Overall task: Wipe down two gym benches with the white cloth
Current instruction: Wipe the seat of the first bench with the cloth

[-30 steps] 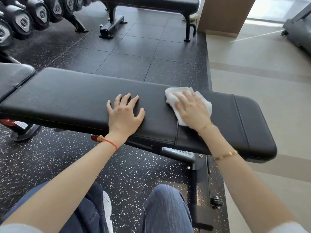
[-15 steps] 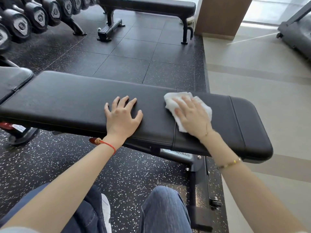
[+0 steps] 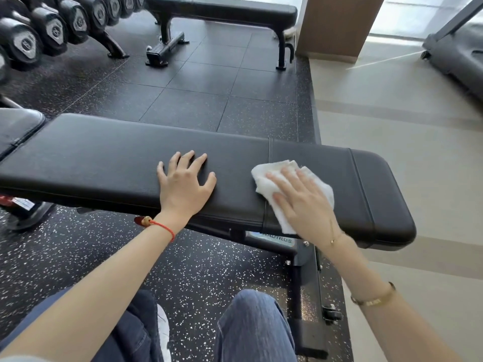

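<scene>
A long black padded bench (image 3: pixel 104 158) stretches across the view in front of me. My left hand (image 3: pixel 184 185) lies flat on its pad near the middle, fingers spread. My right hand (image 3: pixel 304 205) presses the white cloth (image 3: pixel 266 184) flat against the pad near the seam on the bench's right part, fingers straight. The cloth sticks out past my fingers and below my palm at the pad's front edge. A second black bench (image 3: pixel 222 10) stands farther back on the rubber floor.
A rack of black dumbbells (image 3: pixel 52 27) lines the upper left. Another black pad (image 3: pixel 15 129) adjoins the near bench at the left. The bench's metal base (image 3: pixel 305 296) runs toward me beside my knees. A treadmill (image 3: pixel 457 50) and a brown pillar (image 3: pixel 337 24) stand at the right.
My right hand has slid the cloth toward me, down to the pad's front edge. My left hand has stayed flat in its place.
</scene>
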